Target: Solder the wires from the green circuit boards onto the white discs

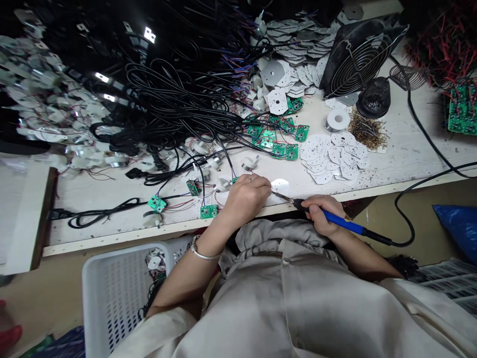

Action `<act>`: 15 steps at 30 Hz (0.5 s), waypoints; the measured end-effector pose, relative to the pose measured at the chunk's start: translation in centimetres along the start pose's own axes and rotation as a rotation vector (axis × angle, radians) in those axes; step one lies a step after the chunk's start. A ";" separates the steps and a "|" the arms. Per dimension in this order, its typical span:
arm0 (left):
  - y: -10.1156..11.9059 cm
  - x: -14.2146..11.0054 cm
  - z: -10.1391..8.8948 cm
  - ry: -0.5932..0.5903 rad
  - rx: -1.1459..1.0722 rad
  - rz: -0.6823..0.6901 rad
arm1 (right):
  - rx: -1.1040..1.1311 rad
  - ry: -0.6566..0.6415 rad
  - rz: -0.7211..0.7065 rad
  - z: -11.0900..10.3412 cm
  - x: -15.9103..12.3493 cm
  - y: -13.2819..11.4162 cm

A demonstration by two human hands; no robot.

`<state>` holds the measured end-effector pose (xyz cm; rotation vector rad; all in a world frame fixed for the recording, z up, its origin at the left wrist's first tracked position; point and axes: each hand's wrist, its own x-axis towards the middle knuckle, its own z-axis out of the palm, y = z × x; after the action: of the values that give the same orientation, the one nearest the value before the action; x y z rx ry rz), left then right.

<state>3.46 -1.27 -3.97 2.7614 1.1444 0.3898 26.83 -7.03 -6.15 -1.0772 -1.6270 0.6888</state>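
Note:
My right hand point(323, 214) is wrapped round a soldering iron point(345, 222) with a blue handle. The iron points left, its tip over a small white circuit plate point(280, 187) near the bench's front edge. My left hand point(248, 198) rests at the plate's left side, fingers pinched together close to the tip. Whatever those fingers hold is hidden. A green circuit board point(234, 181) shows partly behind my left hand. Left of my wrist lie another green board point(208, 212) and a small white motor point(222, 185) with thin red wires.
Black cables point(179, 99) and white motors point(44, 94) pile up at the back left. Loose white plates point(331, 158), a solder spool point(338, 121) and a black fan point(363, 54) stand to the right. The iron's cord point(408, 219) loops past the bench edge. A white basket point(108, 293) sits below.

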 end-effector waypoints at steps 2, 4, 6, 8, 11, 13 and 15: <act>0.0 0.1 -0.1 -0.010 -0.003 -0.006 | 0.002 0.012 -0.021 0.0 -0.1 0.1; 0.0 0.1 -0.1 -0.014 0.001 -0.006 | -0.003 0.064 0.005 0.1 -0.7 0.4; 0.0 0.1 -0.2 -0.021 0.009 -0.004 | 0.008 0.131 0.074 0.1 -1.3 0.5; 0.0 0.1 -0.2 -0.031 0.016 -0.001 | 0.028 0.161 0.135 0.1 -1.6 0.4; -0.1 0.1 -0.2 -0.036 0.021 0.008 | -0.015 0.092 0.086 0.4 -1.0 -0.1; -0.2 0.1 -0.2 -0.032 0.021 0.014 | -0.096 0.030 -0.035 0.8 -0.2 -0.4; -0.1 0.2 -0.1 -0.044 0.010 0.010 | -0.184 -0.037 -0.149 1.5 0.5 -0.4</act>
<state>3.45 -1.03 -3.84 2.7709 1.1268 0.3239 25.28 -6.60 -6.08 -1.0649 -1.8095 0.4700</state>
